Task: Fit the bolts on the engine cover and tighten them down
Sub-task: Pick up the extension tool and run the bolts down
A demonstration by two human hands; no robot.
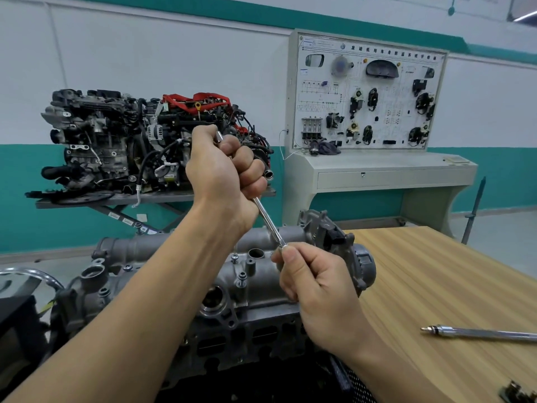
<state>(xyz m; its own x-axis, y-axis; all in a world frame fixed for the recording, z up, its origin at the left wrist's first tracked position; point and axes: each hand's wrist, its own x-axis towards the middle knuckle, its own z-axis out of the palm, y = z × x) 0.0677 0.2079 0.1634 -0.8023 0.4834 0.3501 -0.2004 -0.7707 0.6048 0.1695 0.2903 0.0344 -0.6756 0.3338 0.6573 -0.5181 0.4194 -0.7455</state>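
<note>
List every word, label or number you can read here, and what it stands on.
"发动机与车身": start of the heading on the training board; the rest of it is blurred.
Small print and diagram labels on the board: too small to read.
White stickers on the engine stand: too blurred to read.

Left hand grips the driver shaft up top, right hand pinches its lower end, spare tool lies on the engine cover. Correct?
No. Head view: the spare tool lies on the wooden table, beside the engine cover, not on it. Left hand and right hand hold the driver shaft as stated.
</note>
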